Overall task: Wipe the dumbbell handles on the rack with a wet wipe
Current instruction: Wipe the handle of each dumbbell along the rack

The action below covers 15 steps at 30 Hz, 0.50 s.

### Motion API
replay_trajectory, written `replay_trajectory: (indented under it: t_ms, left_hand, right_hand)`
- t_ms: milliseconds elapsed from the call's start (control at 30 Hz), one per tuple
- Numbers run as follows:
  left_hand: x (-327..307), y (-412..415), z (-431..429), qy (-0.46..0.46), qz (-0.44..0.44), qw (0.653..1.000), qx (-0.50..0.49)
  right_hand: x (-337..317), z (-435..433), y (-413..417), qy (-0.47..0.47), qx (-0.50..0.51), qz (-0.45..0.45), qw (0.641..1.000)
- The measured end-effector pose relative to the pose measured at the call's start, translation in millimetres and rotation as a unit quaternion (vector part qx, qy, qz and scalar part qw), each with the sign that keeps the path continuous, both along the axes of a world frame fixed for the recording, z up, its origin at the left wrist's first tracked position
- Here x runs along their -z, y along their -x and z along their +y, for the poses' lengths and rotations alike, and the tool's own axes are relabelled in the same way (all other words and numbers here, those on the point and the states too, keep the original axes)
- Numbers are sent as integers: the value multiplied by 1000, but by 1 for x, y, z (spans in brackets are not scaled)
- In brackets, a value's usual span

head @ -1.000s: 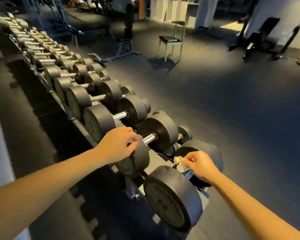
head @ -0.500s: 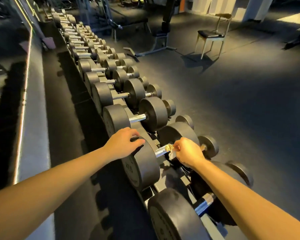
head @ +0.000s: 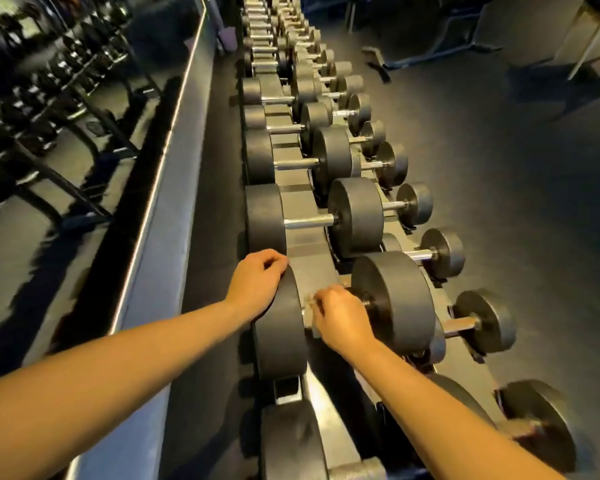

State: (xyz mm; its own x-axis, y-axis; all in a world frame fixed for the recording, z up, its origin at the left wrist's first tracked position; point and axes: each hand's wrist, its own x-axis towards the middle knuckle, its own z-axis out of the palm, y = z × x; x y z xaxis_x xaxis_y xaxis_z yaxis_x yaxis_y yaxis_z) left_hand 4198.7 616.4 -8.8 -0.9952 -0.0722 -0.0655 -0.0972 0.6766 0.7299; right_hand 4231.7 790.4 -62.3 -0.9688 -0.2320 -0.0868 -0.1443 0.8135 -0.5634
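From the head view, the nearest full dumbbell [head: 394,299] lay on the rack [head: 302,237], second from the near end of a long row that ran away to the far end. Its long axis ran left to right across the rack, with one weight pointing left toward the mirror [head: 66,98] and the other right toward the floor [head: 499,202].

The left hand [head: 257,285] sat on top of the left weight, its fingers curled over the rim. The right hand [head: 340,317] was closed round the handle [head: 306,312], which it mostly hid. A pale scrap of wipe [head: 309,301] showed at the fingertips, blurred. How much of the wipe lay under the palm could not be told.

The dumbbell looked heavy and stiff and unlikely to roll under a light rub, so bracing a weight seemed enough. The chrome handle would likely turn slick once wet. The wipe looked thin, soft and apt to bunch. It seemed best wrapped round the bar and pinched between thumb and fingers, then slid along the axis from weight to weight.
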Motion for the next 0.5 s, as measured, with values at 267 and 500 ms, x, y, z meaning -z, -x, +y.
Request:
replay_trajectory:
  t_ms: [267,500]
  left_hand:
    - [-6,-2,4,72,-8,997,35]
    - [-14,-5,7,100,-17,993,61]
  right_hand:
    - [-3,4,4,38,-137,-21,990]
    - [-22,28,35,-239,-183,1,954]
